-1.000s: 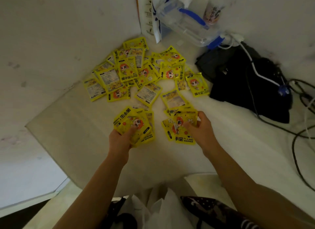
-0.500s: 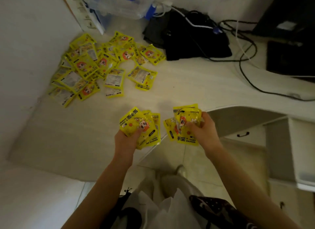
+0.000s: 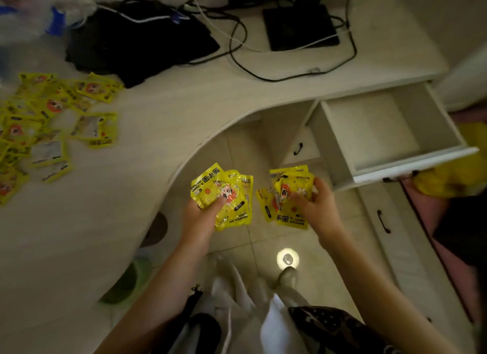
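My left hand (image 3: 201, 216) grips a small stack of yellow hand-warmer packets (image 3: 224, 195), thumb laid across the top one. In my right hand (image 3: 315, 206) is a second stack of the same yellow packets (image 3: 287, 195), fingers curled over it. Both stacks hang over the tiled floor, off the desk's curved front edge. Several more yellow packets (image 3: 52, 111) lie scattered on the white desk (image 3: 163, 111) at the far left. An open white drawer (image 3: 390, 132) with nothing in it juts out to the right of my right hand.
A black cloth (image 3: 137, 43), tangled black and white cables (image 3: 237, 37) and a black monitor base (image 3: 297, 27) sit at the back of the desk. Closed drawers with black handles (image 3: 383, 222) stand below the open one. Something yellow (image 3: 448, 182) lies at the right edge.
Both hands lifted their packet stacks off the desk and carried them right, past the desk edge, out over the floor. My view swung right, bringing the open drawer into sight.
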Available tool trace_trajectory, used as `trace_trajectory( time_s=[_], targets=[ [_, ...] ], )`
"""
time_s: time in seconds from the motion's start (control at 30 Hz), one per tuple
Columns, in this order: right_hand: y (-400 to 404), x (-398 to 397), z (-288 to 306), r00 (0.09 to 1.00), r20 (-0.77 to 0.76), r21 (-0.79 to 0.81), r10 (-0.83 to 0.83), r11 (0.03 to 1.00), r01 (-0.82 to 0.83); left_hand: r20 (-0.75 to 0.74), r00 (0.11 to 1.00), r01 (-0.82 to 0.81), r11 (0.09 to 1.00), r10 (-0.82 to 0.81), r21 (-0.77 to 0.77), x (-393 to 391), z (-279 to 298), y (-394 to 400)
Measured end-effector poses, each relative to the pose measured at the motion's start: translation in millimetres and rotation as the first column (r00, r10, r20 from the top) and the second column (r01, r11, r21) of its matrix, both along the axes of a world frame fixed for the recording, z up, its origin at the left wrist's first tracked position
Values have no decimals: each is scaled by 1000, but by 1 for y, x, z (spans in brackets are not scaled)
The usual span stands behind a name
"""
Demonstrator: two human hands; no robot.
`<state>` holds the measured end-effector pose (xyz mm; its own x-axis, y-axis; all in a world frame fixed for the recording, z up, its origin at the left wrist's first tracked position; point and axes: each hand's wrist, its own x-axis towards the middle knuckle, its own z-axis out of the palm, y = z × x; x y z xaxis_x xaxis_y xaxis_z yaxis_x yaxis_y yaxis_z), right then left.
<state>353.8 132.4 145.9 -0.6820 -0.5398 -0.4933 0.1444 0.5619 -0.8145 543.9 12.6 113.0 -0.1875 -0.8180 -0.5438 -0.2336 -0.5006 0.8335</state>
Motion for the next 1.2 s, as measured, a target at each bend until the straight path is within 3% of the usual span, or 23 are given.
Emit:
trace_trajectory(
  time_s=[0.3,0.57,0.87,1.2],
  targets=[
    [130,-100,-1,994,53,4,-91,996,91,-2,995,99,995,-99,-2,-133,-2,111],
    [186,-177,-3,964,24,53,-264,964,262,-11,978,208,978,-208,23,-231,-10,147],
    [170,-274,-10,936,-14,39,-353,935,353,-20,968,251,967,-250,36,-339,-22,117],
    [111,-382,-22,963,-45,131,-267,954,271,76,968,235,970,-240,65,-433,-39,68]
  ],
)
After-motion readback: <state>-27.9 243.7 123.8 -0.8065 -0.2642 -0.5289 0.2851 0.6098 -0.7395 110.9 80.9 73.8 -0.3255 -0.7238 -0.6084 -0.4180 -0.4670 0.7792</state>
